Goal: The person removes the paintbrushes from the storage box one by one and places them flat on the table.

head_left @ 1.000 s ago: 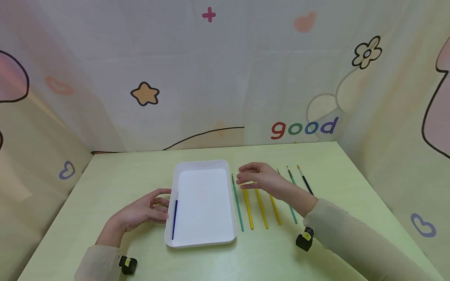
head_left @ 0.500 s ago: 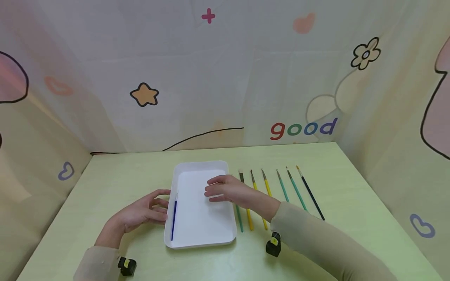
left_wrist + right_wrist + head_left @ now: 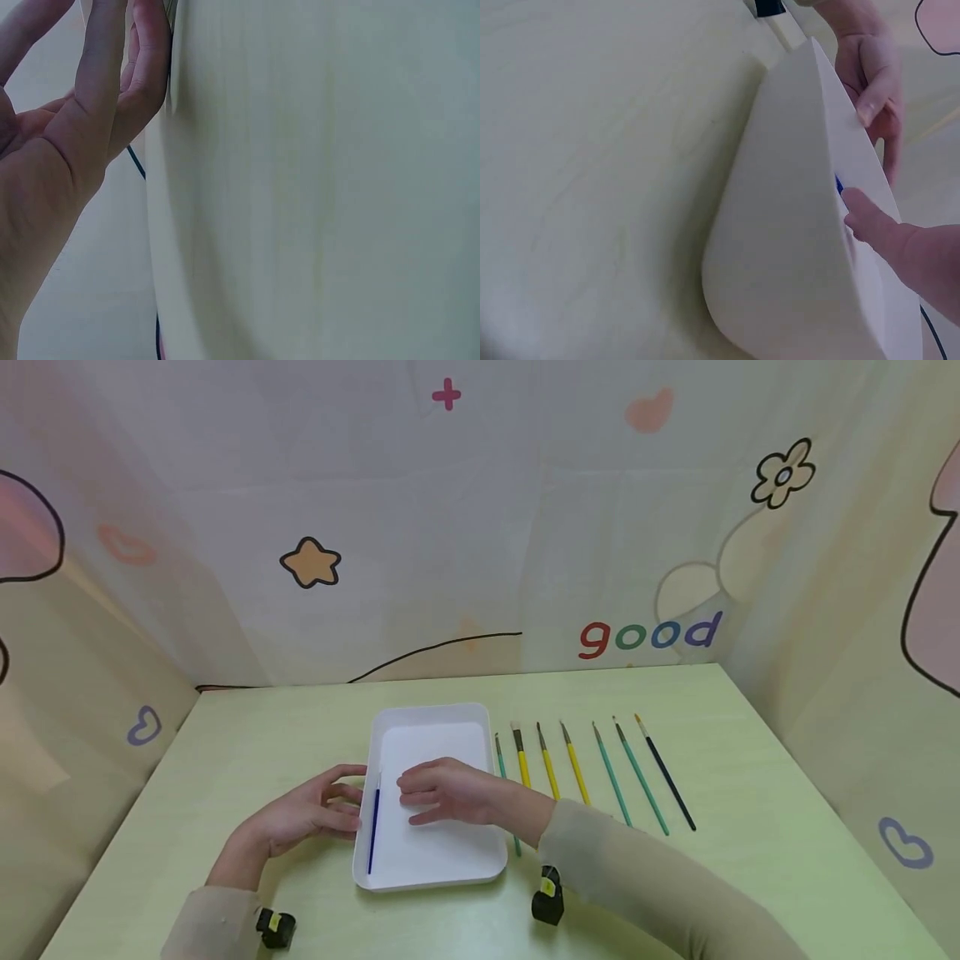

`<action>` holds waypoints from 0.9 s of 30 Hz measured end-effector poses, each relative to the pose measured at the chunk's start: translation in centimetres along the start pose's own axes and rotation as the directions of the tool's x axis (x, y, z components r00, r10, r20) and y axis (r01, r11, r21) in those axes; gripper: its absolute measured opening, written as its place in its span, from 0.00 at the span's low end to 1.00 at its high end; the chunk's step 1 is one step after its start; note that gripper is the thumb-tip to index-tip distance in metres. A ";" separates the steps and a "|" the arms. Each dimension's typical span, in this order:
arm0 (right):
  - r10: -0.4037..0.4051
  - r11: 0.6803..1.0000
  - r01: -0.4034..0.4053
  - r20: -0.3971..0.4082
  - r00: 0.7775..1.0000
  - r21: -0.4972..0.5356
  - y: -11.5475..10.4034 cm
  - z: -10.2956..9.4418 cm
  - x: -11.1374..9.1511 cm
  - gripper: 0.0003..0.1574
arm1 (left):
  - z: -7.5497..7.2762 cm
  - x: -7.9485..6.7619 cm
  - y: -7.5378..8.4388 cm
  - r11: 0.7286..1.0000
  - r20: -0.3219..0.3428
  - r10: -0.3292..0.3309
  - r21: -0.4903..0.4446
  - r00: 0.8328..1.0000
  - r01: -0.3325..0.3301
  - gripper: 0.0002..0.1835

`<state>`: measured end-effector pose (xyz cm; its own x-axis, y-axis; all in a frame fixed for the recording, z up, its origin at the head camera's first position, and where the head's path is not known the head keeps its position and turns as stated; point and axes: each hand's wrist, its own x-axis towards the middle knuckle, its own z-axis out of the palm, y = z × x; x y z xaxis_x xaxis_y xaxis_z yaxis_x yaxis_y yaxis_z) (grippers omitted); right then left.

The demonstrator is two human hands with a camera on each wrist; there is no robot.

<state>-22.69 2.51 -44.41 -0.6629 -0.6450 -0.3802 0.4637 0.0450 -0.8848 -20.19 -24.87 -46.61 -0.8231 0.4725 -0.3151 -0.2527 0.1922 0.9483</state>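
Note:
A white rectangular tray (image 3: 465, 860) lies on the table, with a thin blue-handled paintbrush (image 3: 373, 827) along its left inner side. My left hand (image 3: 303, 810) touches the tray's left rim with relaxed fingers; the left wrist view shows these fingers (image 3: 101, 60) loosely extended. My right hand (image 3: 453, 793) hovers over the middle of the tray, fingers slightly bent and holding nothing. Its fingertips point toward the blue-handled brush, with a gap between them in the head view. In the right wrist view the tray wall (image 3: 780, 210) partly hides the brush.
Right of the tray lie several paintbrushes in a row: a teal one (image 3: 501, 756) closest, yellow-handled ones (image 3: 549, 768), further teal ones (image 3: 641, 777) and a black one (image 3: 667, 777). My right forearm covers some handle ends. A printed curtain (image 3: 480, 527) stands behind the table (image 3: 262, 727).
My right hand has moved left and toward me, from above the row of brushes to above the tray. The left hand, tray and brushes have stayed put.

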 end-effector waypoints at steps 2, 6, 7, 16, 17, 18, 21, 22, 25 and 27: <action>0.004 1.000 -0.004 0.007 1.000 0.024 0.3 0.3 0.1 0.32 | 0.0 0.0 0.0 1.000 -0.003 -0.002 0.002 1.000 0.002 0.47; 0.001 0.998 0.000 -0.012 1.000 0.070 0.5 0.8 0.4 0.34 | 0.0 0.1 0.1 1.000 -0.005 -0.005 0.005 1.000 0.005 0.47; 0.001 0.997 0.000 -0.014 1.000 0.079 0.5 0.9 0.4 0.36 | 0.0 0.1 0.1 1.000 -0.005 -0.005 0.006 1.000 0.005 0.47; 0.008 0.987 -0.009 0.011 1.000 0.160 0.9 1.5 1.1 0.48 | -0.1 0.0 0.0 1.000 0.003 -0.003 -0.002 1.000 0.003 0.46; 0.005 0.985 -0.008 0.019 1.000 0.173 1.0 1.6 1.3 0.48 | -0.1 0.0 0.0 1.000 0.006 0.001 -0.003 1.000 -0.001 0.46; 0.003 0.982 -0.008 0.026 1.000 0.188 1.1 1.6 1.4 0.48 | -0.1 0.0 0.0 1.000 0.008 0.003 -0.003 1.000 -0.003 0.46; 0.002 0.972 -0.010 0.035 0.999 0.234 1.2 1.6 1.7 0.46 | -0.1 0.0 0.0 1.000 0.016 0.004 -0.006 1.000 -0.004 0.46; 0.001 0.969 -0.010 0.035 0.999 0.245 1.3 1.6 1.7 0.45 | -0.1 0.0 0.0 1.000 0.016 0.002 -0.007 1.000 -0.002 0.46; -0.004 0.967 -0.004 0.034 0.999 0.255 1.3 1.6 1.9 0.43 | -0.1 0.0 0.0 1.000 0.017 -0.002 -0.007 1.000 0.002 0.46; -0.007 0.968 -0.002 0.035 0.999 0.251 1.3 1.6 2.0 0.43 | -0.1 0.1 0.0 1.000 0.017 -0.004 -0.006 1.000 0.004 0.47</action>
<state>-22.49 0.02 -45.87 -0.6450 -0.6714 -0.3649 0.5982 -0.1466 -0.7878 -20.28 -24.93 -46.65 -0.8131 0.4866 -0.3196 -0.2592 0.1889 0.9472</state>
